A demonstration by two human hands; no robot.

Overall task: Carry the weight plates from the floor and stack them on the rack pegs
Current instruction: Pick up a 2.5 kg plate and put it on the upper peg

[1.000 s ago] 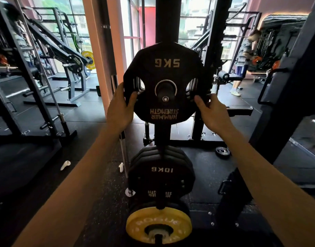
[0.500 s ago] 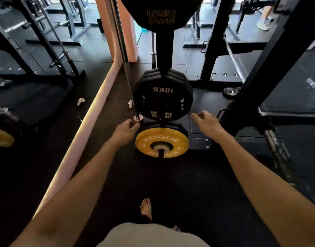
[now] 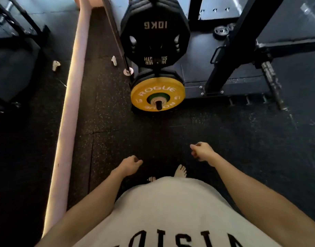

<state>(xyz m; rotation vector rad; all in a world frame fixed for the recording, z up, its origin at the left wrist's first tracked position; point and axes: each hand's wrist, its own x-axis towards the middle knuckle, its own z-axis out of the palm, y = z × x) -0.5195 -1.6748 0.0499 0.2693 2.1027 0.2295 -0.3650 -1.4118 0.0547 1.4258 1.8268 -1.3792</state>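
Note:
Black 10KG plates point(image 3: 155, 32) hang on a middle peg of the rack. Below them a yellow ROGUE plate point(image 3: 157, 93) sits on the lowest peg point(image 3: 159, 105), in front of more black plates. My left hand point(image 3: 130, 166) and my right hand point(image 3: 202, 152) hang low in front of my body, well short of the rack. Both have loosely curled fingers and hold nothing. Small grey plates point(image 3: 220, 31) lie on the mat behind the rack upright.
A pink column edge point(image 3: 69, 107) runs along the floor on the left. A steel bar point(image 3: 117, 36) leans beside the plates. The black rack upright point(image 3: 229, 50) and its base stand on the right. Small white objects point(image 3: 56, 65) lie on the floor. My bare feet point(image 3: 180, 171) show below.
My hands have let go of the 5KG plate on the upper peg and dropped down to my body. The view has tilted down and back from the rack.

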